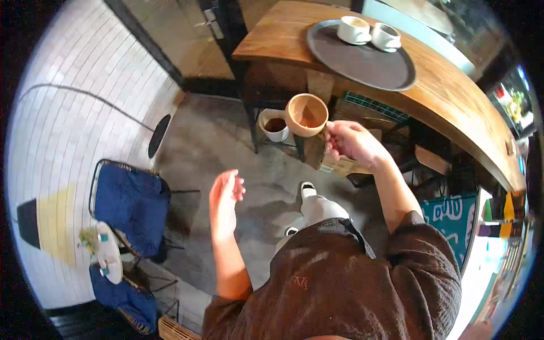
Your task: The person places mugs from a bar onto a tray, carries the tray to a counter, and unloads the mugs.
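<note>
My right hand [356,144] pinches the handle of a tan, rounded cup [306,115], holding it in the air below the counter's edge. The cup's mouth faces up toward me, and a darker brown patch shows inside. Just left of it, partly hidden by the cup, is a white round container [276,136] with a dark inside; what it rests on cannot be told. My left hand [225,201] hangs in the air over the floor, fingers loosely bent and nothing in them. On the counter, a dark oval tray [354,71] carries two white cups [354,29].
The wooden counter [277,34] curves along the far and right side, with dark stool legs [251,133] beneath. At left stand a blue chair [131,207] and a small white table [112,266] against a white tiled wall [85,113]. A teal sign [450,221] is at right.
</note>
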`<state>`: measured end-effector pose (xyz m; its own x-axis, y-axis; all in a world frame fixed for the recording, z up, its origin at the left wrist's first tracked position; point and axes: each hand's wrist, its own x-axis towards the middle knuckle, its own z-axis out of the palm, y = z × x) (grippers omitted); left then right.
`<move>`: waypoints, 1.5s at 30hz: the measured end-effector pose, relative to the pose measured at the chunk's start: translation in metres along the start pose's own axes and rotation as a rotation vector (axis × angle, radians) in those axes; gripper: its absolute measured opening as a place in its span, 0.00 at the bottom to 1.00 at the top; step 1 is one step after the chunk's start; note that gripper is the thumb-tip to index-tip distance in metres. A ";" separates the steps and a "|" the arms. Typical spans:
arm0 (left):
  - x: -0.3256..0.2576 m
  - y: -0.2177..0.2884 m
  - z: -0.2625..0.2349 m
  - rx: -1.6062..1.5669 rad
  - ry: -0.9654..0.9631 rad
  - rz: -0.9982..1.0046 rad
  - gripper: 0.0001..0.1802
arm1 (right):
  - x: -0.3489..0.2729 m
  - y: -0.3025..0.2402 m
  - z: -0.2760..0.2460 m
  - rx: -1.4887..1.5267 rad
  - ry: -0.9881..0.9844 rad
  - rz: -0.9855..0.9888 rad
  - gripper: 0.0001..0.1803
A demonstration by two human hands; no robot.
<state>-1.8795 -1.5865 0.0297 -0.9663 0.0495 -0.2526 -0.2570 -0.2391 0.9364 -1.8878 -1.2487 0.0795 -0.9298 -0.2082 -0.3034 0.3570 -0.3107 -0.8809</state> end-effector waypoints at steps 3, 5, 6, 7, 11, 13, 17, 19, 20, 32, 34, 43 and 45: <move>0.023 0.026 0.067 0.052 -0.182 0.112 0.12 | -0.035 -0.033 -0.032 0.074 0.160 -0.151 0.12; 0.039 0.035 0.107 0.099 -0.271 0.174 0.12 | -0.054 -0.059 -0.049 0.096 0.265 -0.201 0.12; 0.052 0.036 0.123 0.104 -0.297 0.169 0.12 | -0.059 -0.069 -0.061 0.080 0.247 -0.215 0.13; 0.064 0.037 0.139 0.114 -0.336 0.205 0.11 | -0.058 -0.077 -0.072 0.056 0.318 -0.231 0.13; 0.103 0.032 0.215 0.154 -0.351 0.313 0.10 | -0.062 -0.109 -0.125 -0.061 0.442 -0.268 0.16; 0.125 0.032 0.249 0.198 -0.293 0.449 0.09 | -0.056 -0.124 -0.149 -0.138 0.447 -0.253 0.17; 0.159 0.032 0.289 0.256 -0.318 0.533 0.10 | -0.034 -0.138 -0.174 -0.225 0.538 -0.124 0.20; 0.168 0.027 0.299 0.341 -0.311 0.500 0.10 | -0.027 -0.145 -0.195 -0.255 0.527 -0.108 0.20; 0.169 0.027 0.301 0.406 -0.297 0.450 0.12 | -0.022 -0.145 -0.202 -0.280 0.521 -0.088 0.21; 0.192 0.027 0.281 0.664 -0.590 0.740 0.21 | 0.000 -0.140 -0.196 -0.379 0.647 0.000 0.22; 0.198 0.024 0.278 0.633 -0.566 0.790 0.18 | 0.004 -0.141 -0.188 -0.372 0.690 -0.033 0.22; 0.204 0.023 0.276 0.627 -0.550 0.757 0.16 | 0.011 -0.127 -0.177 -0.657 0.954 -0.106 0.22; 0.204 0.023 0.275 0.624 -0.551 0.777 0.16 | 0.007 -0.124 -0.170 -0.614 1.009 -0.148 0.24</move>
<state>-2.0868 -1.3158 0.0668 -0.7019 0.5552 0.4463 0.6008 0.1249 0.7896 -1.9542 -1.0539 0.1250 -0.7067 0.7017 -0.0904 0.3934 0.2835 -0.8746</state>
